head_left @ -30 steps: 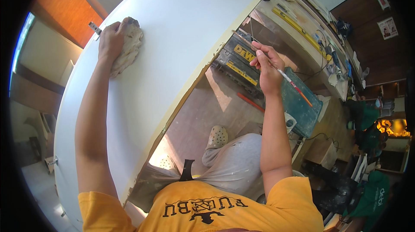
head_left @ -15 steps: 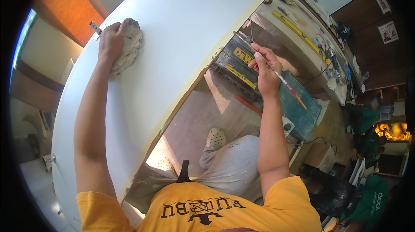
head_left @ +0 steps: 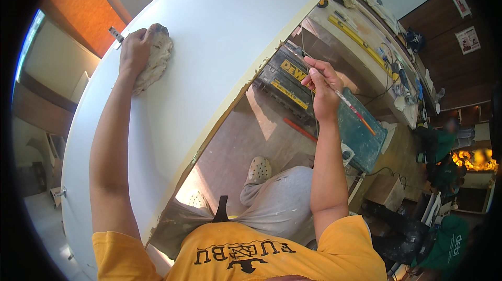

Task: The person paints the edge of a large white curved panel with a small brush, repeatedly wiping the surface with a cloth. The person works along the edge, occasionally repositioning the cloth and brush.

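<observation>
left hand (head_left: 135,53) clutches rag (head_left: 158,58) on white panel (head_left: 219,45); right hand (head_left: 325,87) pinches brush (head_left: 360,116), tip near panel's edge; light, steady strokes seem best.

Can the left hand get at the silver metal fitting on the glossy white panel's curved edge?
Likely yes: the silver metal fitting sits close to the left hand, nothing visible blocking between them. But the hand is on a crumpled off-white cloth, so it would probably have to let go first.
</observation>
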`<state>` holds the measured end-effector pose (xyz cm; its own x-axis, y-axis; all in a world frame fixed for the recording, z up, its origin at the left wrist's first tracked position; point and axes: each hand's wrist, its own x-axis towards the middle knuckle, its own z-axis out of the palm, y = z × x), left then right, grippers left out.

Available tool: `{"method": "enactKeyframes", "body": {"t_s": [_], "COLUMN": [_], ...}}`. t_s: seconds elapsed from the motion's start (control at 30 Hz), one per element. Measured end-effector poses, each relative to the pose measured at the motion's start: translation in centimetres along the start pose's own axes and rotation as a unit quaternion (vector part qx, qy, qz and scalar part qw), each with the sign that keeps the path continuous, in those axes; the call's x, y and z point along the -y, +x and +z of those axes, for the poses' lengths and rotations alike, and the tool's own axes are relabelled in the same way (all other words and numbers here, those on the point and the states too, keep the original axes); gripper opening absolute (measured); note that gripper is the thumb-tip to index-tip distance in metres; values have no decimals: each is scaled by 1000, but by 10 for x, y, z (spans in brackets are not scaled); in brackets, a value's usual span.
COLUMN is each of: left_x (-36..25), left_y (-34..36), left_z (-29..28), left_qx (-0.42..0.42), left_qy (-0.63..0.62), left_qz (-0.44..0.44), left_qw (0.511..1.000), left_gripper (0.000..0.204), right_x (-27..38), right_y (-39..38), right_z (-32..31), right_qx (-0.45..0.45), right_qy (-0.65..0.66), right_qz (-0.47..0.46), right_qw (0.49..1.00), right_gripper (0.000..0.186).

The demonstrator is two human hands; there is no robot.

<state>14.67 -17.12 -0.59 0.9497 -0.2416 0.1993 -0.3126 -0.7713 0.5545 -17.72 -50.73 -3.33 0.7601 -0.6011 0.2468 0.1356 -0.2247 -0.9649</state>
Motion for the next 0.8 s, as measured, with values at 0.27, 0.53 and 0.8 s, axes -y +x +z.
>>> {"method": "enactKeyframes", "body": {"t_s": [0.27, 0.53, 0.8], "left_x": [-1, 6, -1], "left_y": [2, 4, 2], "left_z": [-1, 2, -2], "left_qx": [15, -11, 22], "left_qy": [12, 10, 10], "left_qz": [-8, 15, -13], "left_qw": [1000, 1000, 1000], "left_gripper": [63, 60, 63], "right_x": [1, 5, 18], "right_y": [0, -4, -8], "right_z": [8, 5, 5], "right_qx": [-6, 23, 55], "right_qy": [-12, 2, 7], "right_qz": [-6, -1, 16], "right_qw": [1000, 1000, 998], "right_gripper": [24, 25, 24]}}
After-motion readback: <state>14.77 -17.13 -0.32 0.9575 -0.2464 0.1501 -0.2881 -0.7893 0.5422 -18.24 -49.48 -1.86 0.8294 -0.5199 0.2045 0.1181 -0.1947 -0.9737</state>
